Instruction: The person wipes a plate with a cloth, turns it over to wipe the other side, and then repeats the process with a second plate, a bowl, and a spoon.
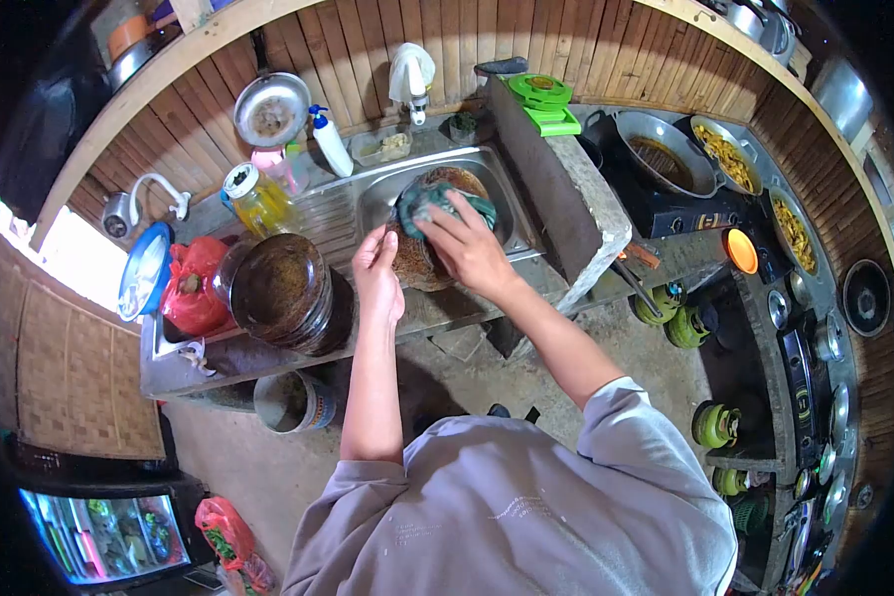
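Note:
Over the sink basin (375,207), a brown, speckled round plate (417,260) is held tilted. The fingers of my left hand (378,273) are closed on its left edge. My right hand (464,243) presses a dark green cloth (419,206) onto the plate's upper face, covering part of it. To the left, by my left forearm, stands a stack of similar brown plates (280,288) on the counter edge.
Behind the sink are a faucet (417,102), a pump bottle (331,144) and a jar of yellow liquid (265,204). A red bag (194,288) lies left. A concrete divider (566,179) separates the stove, with a wok (666,154), on the right. A bucket (293,402) stands below.

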A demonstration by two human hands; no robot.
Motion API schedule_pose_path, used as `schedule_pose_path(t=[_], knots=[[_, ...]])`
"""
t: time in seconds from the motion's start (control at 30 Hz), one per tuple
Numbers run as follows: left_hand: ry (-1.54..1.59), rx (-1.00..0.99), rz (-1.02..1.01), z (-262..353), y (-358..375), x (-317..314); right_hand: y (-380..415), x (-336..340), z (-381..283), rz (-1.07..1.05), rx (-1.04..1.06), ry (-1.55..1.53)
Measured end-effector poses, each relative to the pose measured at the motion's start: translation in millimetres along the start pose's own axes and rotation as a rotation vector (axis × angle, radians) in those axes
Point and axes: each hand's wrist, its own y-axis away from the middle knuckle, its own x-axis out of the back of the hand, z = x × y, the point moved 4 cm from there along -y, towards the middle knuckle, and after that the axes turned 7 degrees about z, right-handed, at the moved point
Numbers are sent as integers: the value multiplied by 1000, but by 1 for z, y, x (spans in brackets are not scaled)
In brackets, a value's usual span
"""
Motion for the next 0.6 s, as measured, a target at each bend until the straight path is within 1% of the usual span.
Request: schedule_pose_path(t=[0.1, 0.13, 0.17, 0.23, 0.33, 0.43, 0.47, 0.57, 0.6], knots=[[39, 27, 55, -9, -1, 7, -1, 6, 11, -1, -22, -46], [53, 20, 49, -10, 0, 8, 4, 5, 24, 18, -98, -32], [69, 11, 43, -11, 0, 9, 9, 7, 34, 113, -177, 17], [98, -5, 58, -9, -3, 11, 27, 3, 61, 213, -356, -44], [131, 7, 139, -4, -7, 19, 59, 0, 75, 181, -409, -61], [113, -37, 232, 0, -9, 28, 90, -6, 79, 99, -409, 0], [106, -69, 214, -5, -13, 36, 99, -10, 80, 57, -402, -26], [19, -131, 175, -4, -13, 37, 137, -33, 82, -137, -397, 29], [-10, -146, 196, -6, -13, 38, 151, -44, 83, -304, -400, 86]])
